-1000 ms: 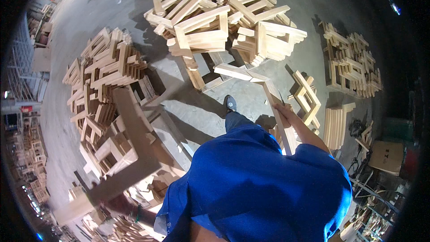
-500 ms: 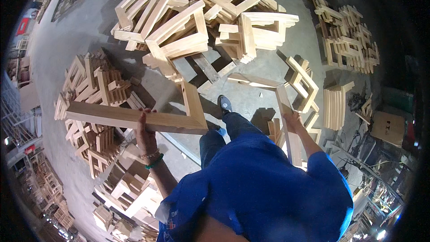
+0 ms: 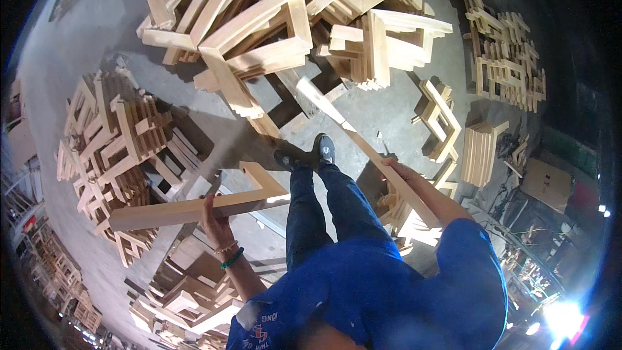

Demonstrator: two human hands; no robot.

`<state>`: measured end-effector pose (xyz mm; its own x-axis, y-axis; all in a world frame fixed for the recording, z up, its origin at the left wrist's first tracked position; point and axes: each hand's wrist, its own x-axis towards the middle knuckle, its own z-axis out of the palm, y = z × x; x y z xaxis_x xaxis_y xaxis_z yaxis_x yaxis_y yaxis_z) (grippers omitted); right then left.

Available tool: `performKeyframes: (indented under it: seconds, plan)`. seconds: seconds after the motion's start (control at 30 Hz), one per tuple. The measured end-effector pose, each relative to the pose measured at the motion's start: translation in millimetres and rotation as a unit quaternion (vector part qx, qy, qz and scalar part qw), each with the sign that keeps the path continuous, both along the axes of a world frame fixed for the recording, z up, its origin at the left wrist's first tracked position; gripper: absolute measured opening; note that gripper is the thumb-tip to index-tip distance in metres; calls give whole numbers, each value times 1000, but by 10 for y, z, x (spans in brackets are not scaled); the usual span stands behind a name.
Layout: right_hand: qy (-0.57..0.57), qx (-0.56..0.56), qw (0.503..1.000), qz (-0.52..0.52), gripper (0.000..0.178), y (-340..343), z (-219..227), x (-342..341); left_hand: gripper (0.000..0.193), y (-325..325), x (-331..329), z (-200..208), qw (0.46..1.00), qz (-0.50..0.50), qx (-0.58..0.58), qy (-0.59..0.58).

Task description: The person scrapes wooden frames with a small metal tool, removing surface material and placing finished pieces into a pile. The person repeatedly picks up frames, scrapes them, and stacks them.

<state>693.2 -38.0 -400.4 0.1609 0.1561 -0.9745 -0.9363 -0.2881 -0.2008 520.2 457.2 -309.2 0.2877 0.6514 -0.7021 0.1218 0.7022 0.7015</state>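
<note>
My left hand (image 3: 216, 221) is closed round the long bar of an L-shaped wooden frame piece (image 3: 162, 213). The piece's short arm bends back at the corner near my legs. On the other side, my right hand (image 3: 403, 173) grips a second wooden frame piece (image 3: 364, 145), seen nearly edge-on. Its far end points toward the big heap of similar wooden frame pieces (image 3: 253, 16), and its near end lies beside my right forearm. Both held pieces are raised above the concrete floor.
A stack of frame pieces (image 3: 116, 139) stands at the left. More lie at the right in a small stack (image 3: 440, 120), an upright bundle (image 3: 483, 152) and a far pile (image 3: 505, 52). A cardboard box (image 3: 547, 183) is at the far right; other frames (image 3: 188, 291) lie lower left.
My left hand's piece has moved lower and swung its corner downward. The right piece has turned edge-on, its far end now nearer the big heap. My feet now stand side by side.
</note>
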Motion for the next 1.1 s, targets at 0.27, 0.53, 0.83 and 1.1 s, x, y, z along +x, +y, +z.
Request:
performKeyframes:
  seconds: [0.27, 0.53, 0.83, 1.1]
  plan:
    - [135, 242, 958, -78, 66, 1114, 83, -57, 48, 112, -243, -499, 998, 25, -4, 63]
    - [96, 259, 958, -78, 67, 1717, -378, -105, 47, 50, -471, -731, 997, 23, -15, 72]
    - [-3, 168, 965, -200, 67, 2450, -1329, -386, 48, -72, -507, -936, 996, 50, -19, 69]
    - [-84, 140, 935, -314, 57, 2830, -2281, 8, 49, -143, -520, -1225, 994, 32, 6, 105]
